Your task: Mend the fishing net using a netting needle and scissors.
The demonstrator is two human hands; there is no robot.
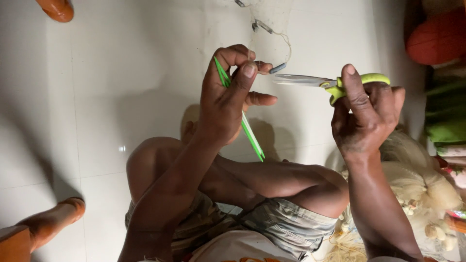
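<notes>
Small grey weight (pixel 278 68) on fine net line (pixel 284 41), pinched at fingertips of left hand (pixel 228 97), just off scissor tips. Green needle (pixel 242 119) also clamped in that fist, slanting down past the palm. Scissors (pixel 315 81) gripped closed-handed by right hand (pixel 366 114), thumb through green handle, blades nearly shut, pointing at the weight. Below, bent knees (pixel 242 179) over white tile floor (pixel 97 97); pale net heap (pixel 422 184) at right.

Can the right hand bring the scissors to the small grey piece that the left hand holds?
Probably yes. The scissors in the right hand point at the grey piece by the left hand's fingers; nothing lies between.
</notes>
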